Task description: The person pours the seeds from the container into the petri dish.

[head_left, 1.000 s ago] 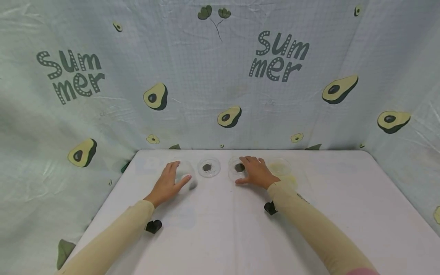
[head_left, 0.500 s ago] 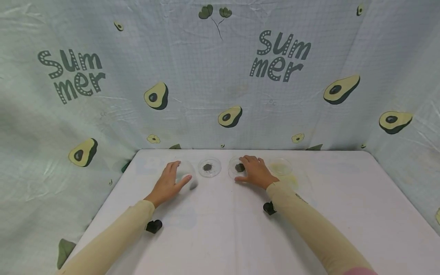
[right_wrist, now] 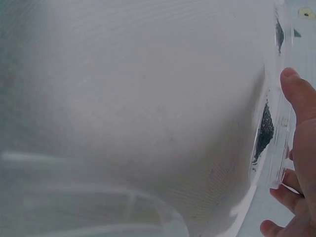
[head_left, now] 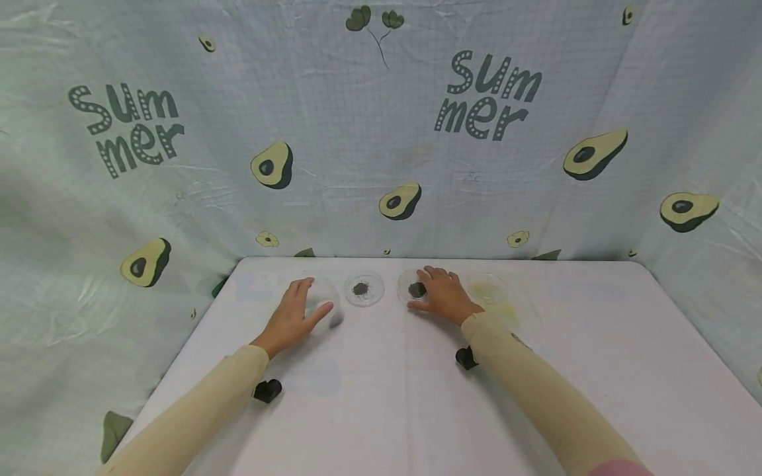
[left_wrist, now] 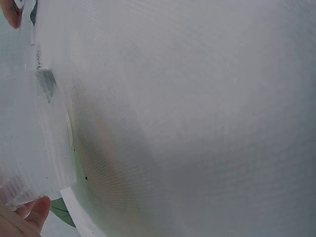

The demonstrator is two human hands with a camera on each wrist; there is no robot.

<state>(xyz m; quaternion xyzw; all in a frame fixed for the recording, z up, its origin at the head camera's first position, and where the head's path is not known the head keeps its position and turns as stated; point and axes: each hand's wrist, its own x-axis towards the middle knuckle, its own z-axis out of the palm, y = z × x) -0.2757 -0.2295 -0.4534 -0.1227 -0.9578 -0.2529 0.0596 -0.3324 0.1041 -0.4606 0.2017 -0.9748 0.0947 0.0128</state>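
My left hand reaches around a clear, round-sided container at the back left of the table, thumb on its near side and fingers on its far side. In the left wrist view, the fingertips lie along the wall of this see-through container. My right hand spans a clear petri dish holding a small heap of dark granules, with its thumb and fingers at opposite sides of the rim. The right wrist view shows that heap edge-on inside the dish.
Between the hands stands another petri dish with dark granules. Behind the right wrist, a dish holds pale yellow material, with a yellowish patch nearby. A printed curtain rises behind the white table.
The head view has shifted very slightly. Both hands stay where they were, at the container and the petri dish.
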